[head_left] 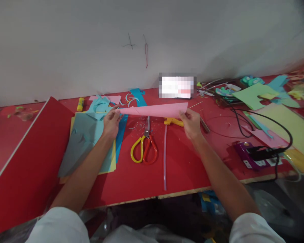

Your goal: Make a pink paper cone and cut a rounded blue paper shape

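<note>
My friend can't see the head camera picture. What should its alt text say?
A left hand and a right hand hold a folded pink paper sheet by its ends above a red table. Below it lie scissors with yellow and orange handles and a clear plastic tube. At left lie teal paper sheets.

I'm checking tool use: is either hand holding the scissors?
No, the scissors lie on the table while the left hand and right hand hold the pink paper.

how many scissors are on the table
1: the scissors lie on the red table between the left hand and right hand, which hold pink paper. More may hide under the paper stack.
</note>
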Action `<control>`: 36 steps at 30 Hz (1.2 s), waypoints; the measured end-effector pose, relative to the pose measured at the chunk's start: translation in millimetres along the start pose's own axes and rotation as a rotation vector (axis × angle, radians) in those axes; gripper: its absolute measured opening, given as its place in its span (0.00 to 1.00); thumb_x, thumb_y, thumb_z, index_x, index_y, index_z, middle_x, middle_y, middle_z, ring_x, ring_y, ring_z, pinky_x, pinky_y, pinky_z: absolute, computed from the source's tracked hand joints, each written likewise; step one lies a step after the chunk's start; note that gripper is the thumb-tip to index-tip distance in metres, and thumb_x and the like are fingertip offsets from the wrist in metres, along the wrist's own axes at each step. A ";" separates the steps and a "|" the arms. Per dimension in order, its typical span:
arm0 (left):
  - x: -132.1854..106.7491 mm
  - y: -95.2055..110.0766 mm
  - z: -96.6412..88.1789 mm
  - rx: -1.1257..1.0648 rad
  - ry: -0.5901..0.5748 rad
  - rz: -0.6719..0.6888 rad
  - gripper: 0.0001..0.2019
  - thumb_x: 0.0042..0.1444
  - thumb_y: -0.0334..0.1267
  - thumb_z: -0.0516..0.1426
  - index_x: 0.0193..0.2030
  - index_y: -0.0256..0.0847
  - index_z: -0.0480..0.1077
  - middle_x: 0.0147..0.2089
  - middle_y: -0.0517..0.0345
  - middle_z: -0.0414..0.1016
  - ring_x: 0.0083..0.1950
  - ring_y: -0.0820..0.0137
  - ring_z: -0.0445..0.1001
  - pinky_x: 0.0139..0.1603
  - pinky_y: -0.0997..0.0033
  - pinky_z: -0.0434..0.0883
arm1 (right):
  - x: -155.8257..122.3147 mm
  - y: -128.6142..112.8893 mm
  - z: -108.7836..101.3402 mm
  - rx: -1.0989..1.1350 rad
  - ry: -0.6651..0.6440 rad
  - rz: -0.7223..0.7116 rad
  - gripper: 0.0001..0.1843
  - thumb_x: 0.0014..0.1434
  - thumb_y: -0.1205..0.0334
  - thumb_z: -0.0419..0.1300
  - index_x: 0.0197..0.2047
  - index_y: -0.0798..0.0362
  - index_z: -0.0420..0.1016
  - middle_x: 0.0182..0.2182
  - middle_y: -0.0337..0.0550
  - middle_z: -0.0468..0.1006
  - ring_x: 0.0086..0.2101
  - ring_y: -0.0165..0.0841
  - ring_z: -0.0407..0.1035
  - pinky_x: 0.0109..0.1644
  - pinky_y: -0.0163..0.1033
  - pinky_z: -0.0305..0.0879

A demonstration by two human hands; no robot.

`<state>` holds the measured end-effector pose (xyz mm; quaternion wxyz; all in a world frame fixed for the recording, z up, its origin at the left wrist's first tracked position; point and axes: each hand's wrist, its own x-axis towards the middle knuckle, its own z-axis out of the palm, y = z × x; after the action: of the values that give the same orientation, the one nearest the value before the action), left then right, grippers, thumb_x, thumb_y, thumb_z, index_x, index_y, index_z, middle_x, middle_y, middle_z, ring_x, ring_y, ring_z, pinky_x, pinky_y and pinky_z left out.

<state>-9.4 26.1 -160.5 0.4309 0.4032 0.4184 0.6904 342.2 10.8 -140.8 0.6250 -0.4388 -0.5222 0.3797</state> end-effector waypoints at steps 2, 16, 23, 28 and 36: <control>0.7 0.2 -0.9 -0.026 0.010 -0.013 0.16 0.50 0.50 0.75 0.36 0.44 0.79 0.56 0.51 0.81 0.59 0.62 0.77 0.53 0.65 0.79 | 0.0 -0.7 -1.7 -0.044 -0.014 -0.018 0.24 0.56 0.36 0.72 0.37 0.50 0.85 0.36 0.44 0.86 0.41 0.41 0.80 0.51 0.49 0.78; 2.6 -4.7 -3.2 -0.053 0.051 -0.012 0.16 0.48 0.50 0.75 0.34 0.44 0.77 0.56 0.54 0.81 0.57 0.64 0.78 0.53 0.66 0.79 | -1.0 6.2 -2.5 -0.065 -0.009 -0.006 0.24 0.57 0.37 0.72 0.42 0.50 0.87 0.38 0.45 0.87 0.43 0.43 0.81 0.53 0.51 0.79; 3.0 -6.0 -3.9 -0.051 0.069 0.022 0.18 0.45 0.49 0.77 0.32 0.41 0.78 0.57 0.54 0.80 0.50 0.71 0.78 0.49 0.74 0.78 | -1.9 2.9 -2.5 -0.056 -0.001 -0.002 0.21 0.59 0.41 0.72 0.42 0.51 0.88 0.39 0.45 0.88 0.43 0.43 0.82 0.53 0.52 0.80; 5.2 -6.2 -5.8 -0.075 0.080 0.010 0.20 0.43 0.51 0.78 0.32 0.41 0.77 0.56 0.55 0.80 0.51 0.70 0.78 0.50 0.73 0.78 | -2.3 6.0 -0.9 -0.050 -0.033 0.009 0.24 0.57 0.39 0.72 0.42 0.53 0.87 0.38 0.45 0.87 0.43 0.42 0.81 0.53 0.51 0.79; 4.9 -4.8 -4.7 -0.066 0.059 -0.009 0.20 0.44 0.50 0.77 0.35 0.43 0.77 0.56 0.55 0.80 0.55 0.67 0.77 0.51 0.70 0.79 | 1.3 9.5 -2.4 -0.110 -0.022 -0.003 0.19 0.59 0.42 0.69 0.35 0.51 0.81 0.32 0.39 0.79 0.36 0.35 0.75 0.46 0.42 0.75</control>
<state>-14.0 30.9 -165.4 0.4345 0.3661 0.4096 0.7137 344.5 14.7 -149.6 0.5946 -0.4675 -0.5500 0.3540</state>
